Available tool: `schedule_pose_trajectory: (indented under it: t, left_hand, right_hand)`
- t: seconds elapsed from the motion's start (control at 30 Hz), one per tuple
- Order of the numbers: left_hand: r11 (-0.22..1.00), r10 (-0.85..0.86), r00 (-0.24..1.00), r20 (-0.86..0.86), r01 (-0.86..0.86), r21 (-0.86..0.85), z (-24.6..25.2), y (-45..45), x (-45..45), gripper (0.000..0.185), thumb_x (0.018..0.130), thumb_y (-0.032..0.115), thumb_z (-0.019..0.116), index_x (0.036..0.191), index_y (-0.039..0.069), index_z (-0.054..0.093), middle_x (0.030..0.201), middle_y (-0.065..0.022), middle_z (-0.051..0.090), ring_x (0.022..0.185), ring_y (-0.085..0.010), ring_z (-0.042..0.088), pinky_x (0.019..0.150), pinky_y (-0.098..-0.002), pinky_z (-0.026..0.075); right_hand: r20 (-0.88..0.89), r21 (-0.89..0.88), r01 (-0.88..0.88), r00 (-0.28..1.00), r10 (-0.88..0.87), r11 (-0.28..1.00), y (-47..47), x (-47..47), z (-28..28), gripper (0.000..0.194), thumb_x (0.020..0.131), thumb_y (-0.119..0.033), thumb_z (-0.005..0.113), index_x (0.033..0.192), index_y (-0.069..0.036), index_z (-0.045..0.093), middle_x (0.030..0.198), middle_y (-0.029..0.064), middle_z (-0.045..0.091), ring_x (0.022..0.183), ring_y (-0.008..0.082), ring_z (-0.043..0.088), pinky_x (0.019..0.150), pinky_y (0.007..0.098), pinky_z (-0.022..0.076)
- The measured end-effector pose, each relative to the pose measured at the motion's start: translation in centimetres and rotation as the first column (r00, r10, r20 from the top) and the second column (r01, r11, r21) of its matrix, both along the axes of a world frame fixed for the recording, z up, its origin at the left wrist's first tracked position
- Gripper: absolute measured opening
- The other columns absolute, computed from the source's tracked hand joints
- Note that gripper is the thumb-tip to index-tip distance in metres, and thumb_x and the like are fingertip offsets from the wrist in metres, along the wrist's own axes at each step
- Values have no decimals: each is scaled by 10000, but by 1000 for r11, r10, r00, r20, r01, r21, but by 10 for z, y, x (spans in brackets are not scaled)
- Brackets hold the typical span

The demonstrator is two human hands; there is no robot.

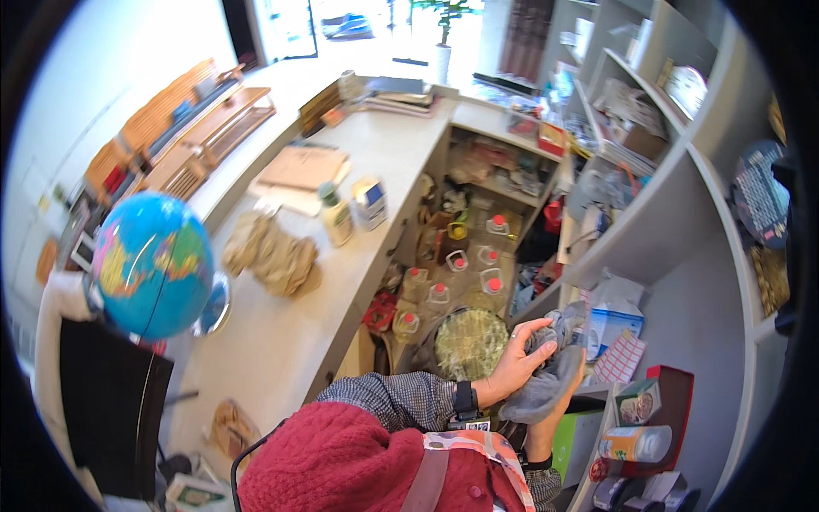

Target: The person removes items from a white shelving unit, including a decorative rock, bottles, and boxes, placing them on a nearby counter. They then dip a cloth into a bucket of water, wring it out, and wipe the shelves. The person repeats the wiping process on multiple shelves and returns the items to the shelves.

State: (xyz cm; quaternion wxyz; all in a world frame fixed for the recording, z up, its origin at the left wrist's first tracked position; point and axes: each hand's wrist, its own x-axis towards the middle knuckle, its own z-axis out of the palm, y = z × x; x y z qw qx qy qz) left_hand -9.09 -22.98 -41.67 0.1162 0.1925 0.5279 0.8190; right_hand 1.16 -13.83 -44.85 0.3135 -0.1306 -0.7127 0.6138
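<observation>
A grey cloth (544, 390) is bunched between my two hands, at the right beside the shelf unit. My left hand (515, 365), with a ring on one finger, presses on its upper folds with thumb and fingers. Beneath and to the right, my right hand (547, 425) supports the cloth, which covers most of that palm and its fingers. The cloth's upper end reaches the shelf edge in the picture; whether it touches, I cannot tell. A blue and white box (613, 325) and a red-checked packet (620, 360) lie on the shelf just past my hands.
A round patterned top (470, 345) stands below my left hand, before several red-capped plastic jugs (439, 293). On the counter (269, 345) are a globe (153, 265), crumpled brown paper (272, 253), a bottle (335, 217) and a carton (370, 203). A can (633, 443) lies in the shelf.
</observation>
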Motion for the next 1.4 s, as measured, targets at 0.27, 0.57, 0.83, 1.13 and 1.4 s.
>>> schedule_pose_trajectory:
  t: [0.27,0.57,0.83,1.13,1.4]
  left_hand:
    - [908,-148,982,-114,90,-410,-37,-122,5,404,1028,268,527,1371,58,569,1275,-93,642,1210,-194,569,1048,-334,416]
    - [142,819,279,-501,-945,-293,-58,-247,-183,1001,771,126,773,1521,-66,139,1543,-307,249,1420,-443,284,1185,-463,238]
    - [144,919,224,-323,-957,-253,-68,-282,-274,813,733,136,815,1416,50,381,1281,-250,581,1196,-412,565,1007,-451,444]
    - [112,933,171,-316,-974,-196,-66,-266,-236,680,725,177,867,1256,31,467,1134,-197,635,1019,-327,639,901,-409,494]
    - [825,563,815,-137,-564,33,-20,-180,-87,574,799,67,813,1242,53,447,1159,-94,625,1022,-176,645,860,-339,553]
  right_hand:
    - [493,381,-506,819,294,774,-10,72,-42,502,976,-239,570,1430,-64,451,1433,142,502,1261,281,517,1071,388,416]
    - [222,-289,-578,735,641,763,-48,72,36,618,953,-151,596,1509,-40,350,1406,121,530,1203,216,554,1046,333,430]
    - [82,-584,-548,694,715,599,-56,29,69,768,882,-98,691,1539,-9,302,1393,119,536,1202,195,556,1050,323,430]
    - [215,-124,-638,731,648,760,-37,5,1,858,785,-237,840,1450,0,352,1400,137,496,1257,227,518,1060,376,428]
    - [187,-74,-733,656,731,676,12,-16,19,874,853,-177,750,1541,6,242,1491,144,433,1274,224,513,1081,366,414]
